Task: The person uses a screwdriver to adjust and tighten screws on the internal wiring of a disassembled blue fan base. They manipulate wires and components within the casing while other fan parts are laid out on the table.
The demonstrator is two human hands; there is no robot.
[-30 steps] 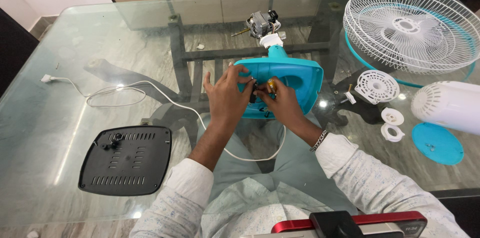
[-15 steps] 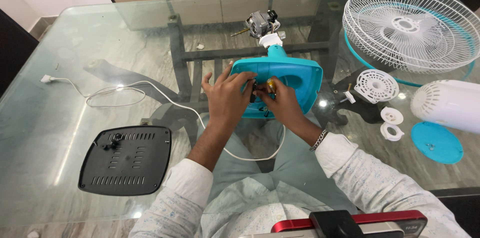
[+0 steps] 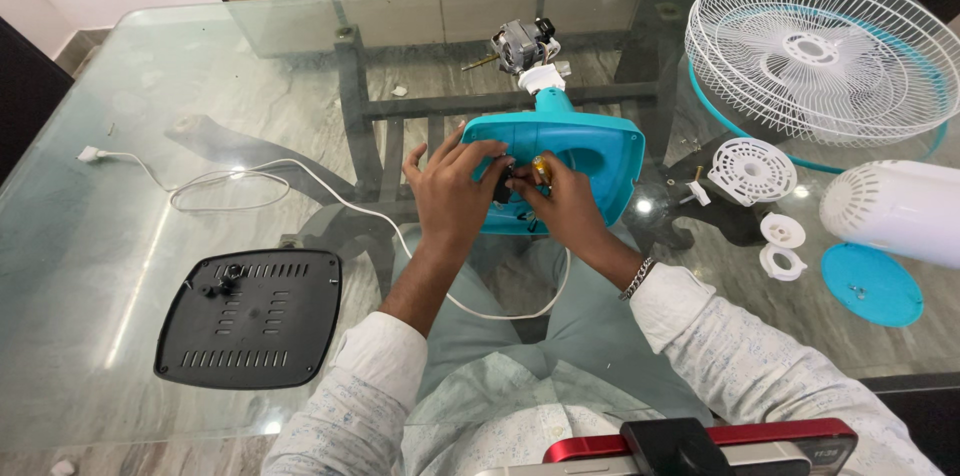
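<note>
A clear glass tabletop point(image 3: 150, 136) stands before wooden cabinet doors. Both hands, left hand point(image 3: 452, 191) and right hand point(image 3: 566, 204), curl half-closed, gripping the turquoise plastic fan base point(image 3: 590, 151).

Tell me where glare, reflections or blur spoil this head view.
Head view: bright glare spots sit on the glass table beside the white cord and right of the teal fan base; the glass also shows the table frame beneath, cluttering the scene. Both the left hand and right hand look sharp; wide-angle bending curves the table edges.
</note>
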